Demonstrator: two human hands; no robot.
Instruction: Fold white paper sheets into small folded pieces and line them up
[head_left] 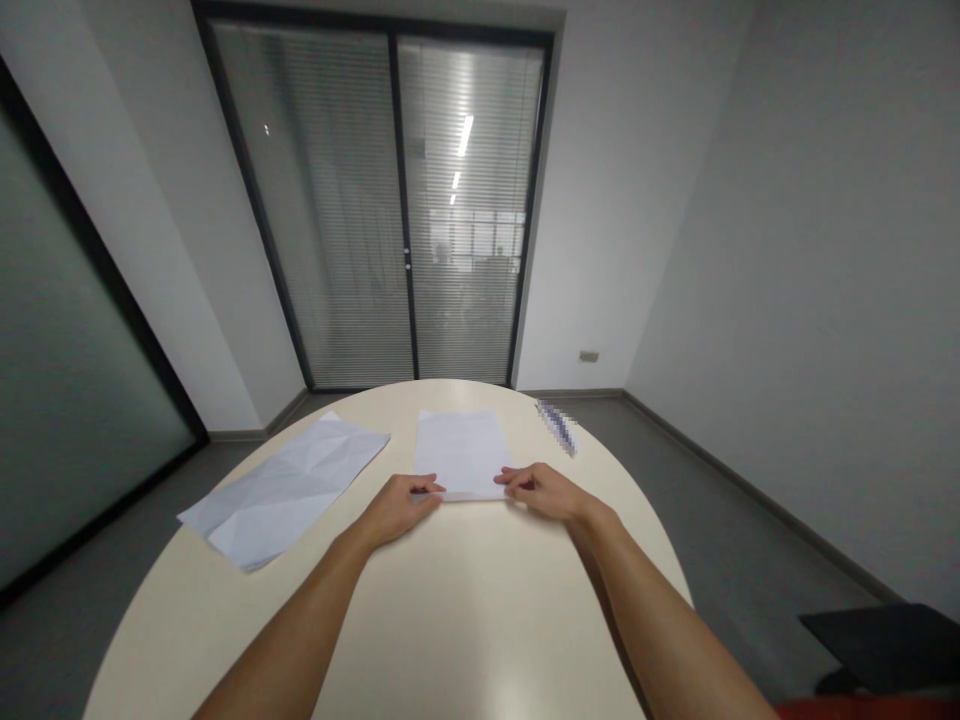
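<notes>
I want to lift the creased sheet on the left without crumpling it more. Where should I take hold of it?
Probably at the corner of the creased sheet that overhangs the table edge, coming from the left side. It lies flat, so only that free corner lets fingers slip underneath.

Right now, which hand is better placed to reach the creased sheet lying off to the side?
Probably the left hand. The creased sheet lies on its side of the table, while the right hand sits farther away, across the white sheet both hands pinch.
</notes>
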